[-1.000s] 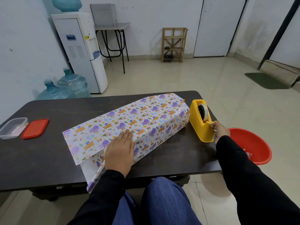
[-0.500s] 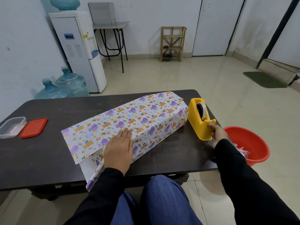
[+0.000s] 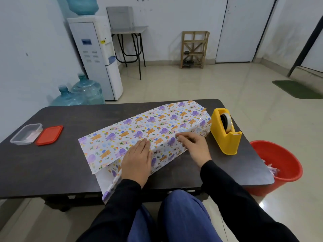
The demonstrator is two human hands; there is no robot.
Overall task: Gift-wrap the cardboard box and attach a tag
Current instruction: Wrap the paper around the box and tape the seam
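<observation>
The long cardboard box, covered in white wrapping paper point(image 3: 157, 124) with purple and orange cartoon prints, lies diagonally on the dark table point(image 3: 57, 165). My left hand point(image 3: 137, 159) lies flat on the overlapping paper edge near the box's near end and presses it down. My right hand point(image 3: 194, 145) is on the box's top edge farther right, with thumb and forefinger pinched together at the seam, seemingly on a clear strip of tape. The paper's near end hangs loose over the table edge. No tag is in view.
A yellow tape dispenser point(image 3: 225, 135) stands right of the box. At the table's left end sit a clear plastic container point(image 3: 26, 134) and its red lid point(image 3: 49, 135). A red basin point(image 3: 279, 159) is on the floor to the right.
My right hand left the tape dispenser and moved left onto the box's top seam. My left hand stayed pressed on the paper.
</observation>
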